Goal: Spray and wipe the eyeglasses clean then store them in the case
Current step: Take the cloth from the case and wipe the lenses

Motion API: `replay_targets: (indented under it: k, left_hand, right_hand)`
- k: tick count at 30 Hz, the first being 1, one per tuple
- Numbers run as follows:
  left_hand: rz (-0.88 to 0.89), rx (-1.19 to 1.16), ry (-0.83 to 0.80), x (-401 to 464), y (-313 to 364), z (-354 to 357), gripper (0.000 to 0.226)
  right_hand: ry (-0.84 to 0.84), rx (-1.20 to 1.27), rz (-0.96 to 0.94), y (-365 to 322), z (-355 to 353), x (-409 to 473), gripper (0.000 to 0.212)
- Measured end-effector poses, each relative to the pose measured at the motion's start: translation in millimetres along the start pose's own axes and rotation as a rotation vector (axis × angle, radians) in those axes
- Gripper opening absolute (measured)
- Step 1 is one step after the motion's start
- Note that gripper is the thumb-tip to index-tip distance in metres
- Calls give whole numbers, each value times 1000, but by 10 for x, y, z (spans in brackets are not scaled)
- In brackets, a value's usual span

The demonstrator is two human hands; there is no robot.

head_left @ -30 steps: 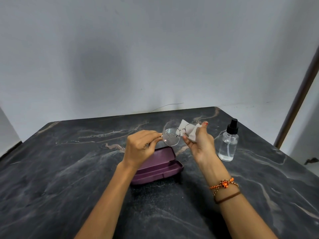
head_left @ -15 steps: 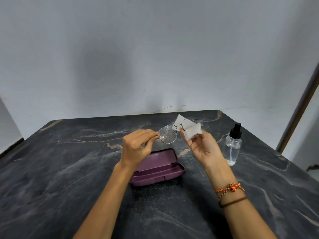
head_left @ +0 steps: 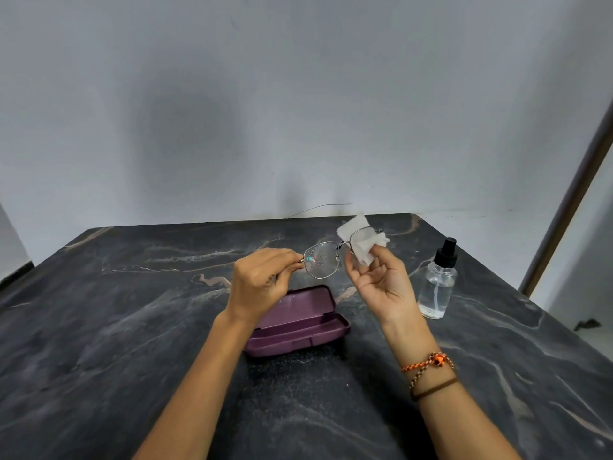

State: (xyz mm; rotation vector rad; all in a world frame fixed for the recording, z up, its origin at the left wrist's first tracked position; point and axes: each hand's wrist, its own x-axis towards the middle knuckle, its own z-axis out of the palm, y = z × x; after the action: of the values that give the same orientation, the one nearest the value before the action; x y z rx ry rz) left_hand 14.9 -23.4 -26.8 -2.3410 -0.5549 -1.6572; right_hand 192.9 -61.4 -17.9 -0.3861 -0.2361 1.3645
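The left hand (head_left: 262, 283) is pinching the light, fragile eyeglasses (head_left: 326, 263) by the frame edge, its grip narrow; the right hand (head_left: 381, 280) is pressing a soft tissue (head_left: 361, 240) around the far lens, above the open case (head_left: 298, 322).

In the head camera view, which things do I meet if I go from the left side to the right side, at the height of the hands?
left hand → eyeglasses → white cloth pinched in the right hand → spray bottle. The open purple case lies lower on the table, under the left hand, so it is left out.
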Motion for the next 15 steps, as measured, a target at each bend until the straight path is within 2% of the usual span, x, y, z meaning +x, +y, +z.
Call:
replay_targets:
  k: [4,6,11,15]
  left_hand:
    - [1,0,-6,-18,-16,-11,8]
    - [1,1,-9,-19,-18,-8,9]
    - [-10,-1,-11,-32,-8,-5,8]
    - [-34,5,14,-26,-18,-28,6]
  right_hand:
    - [34,-161,53,18,12,5,16]
    - [72,-185,46,14,15,8,18]
    - [102,-193,28,-28,-9,13,7]
    - [64,-201,39,-48,6,3,15]
